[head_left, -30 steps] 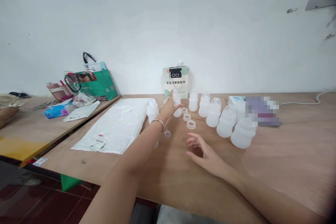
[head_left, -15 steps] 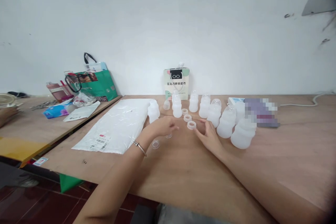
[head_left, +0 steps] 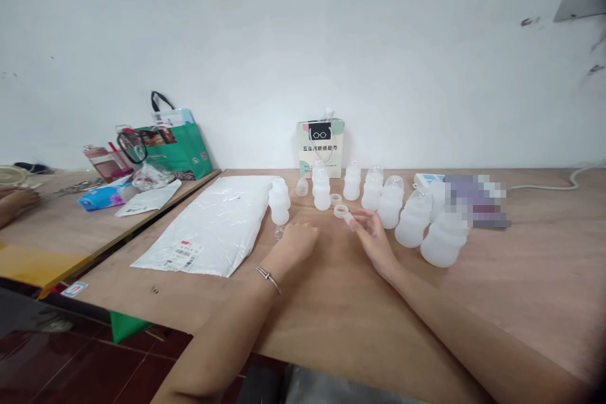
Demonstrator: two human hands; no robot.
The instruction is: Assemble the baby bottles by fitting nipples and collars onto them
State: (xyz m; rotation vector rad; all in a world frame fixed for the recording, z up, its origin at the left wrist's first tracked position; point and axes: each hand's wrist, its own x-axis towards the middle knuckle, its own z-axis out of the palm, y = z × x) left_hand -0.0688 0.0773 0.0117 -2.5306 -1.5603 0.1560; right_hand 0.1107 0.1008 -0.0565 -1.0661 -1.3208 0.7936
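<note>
My right hand (head_left: 375,238) pinches a translucent bottle ring (head_left: 349,219) on edge between thumb and fingers, just above the table. Two more rings (head_left: 341,210) lie flat right behind it. Knuckles up, my left hand (head_left: 299,243) is closed low over the tabletop; its fingertips and anything in them are hidden. Close to its wrist side lies a small clear bottle part (head_left: 279,233). Frosted baby bottles with clear caps (head_left: 322,190) stand in an arc behind and right of my hands. A frosted bottle without a visible cap (head_left: 279,202) stands left, near a separate clear cap (head_left: 302,187).
A white plastic mailer (head_left: 208,221) lies on the wooden table at left. A paper bag (head_left: 320,145) stands against the wall. At right are a blurred purple package (head_left: 473,199) and a cable (head_left: 549,187). Another person's hand (head_left: 16,202) rests on the left table, near a green bag (head_left: 184,151).
My right hand has taken the nearest ring and lifted it on edge. My left hand has moved down and closed over the spot where small clear parts lay.
</note>
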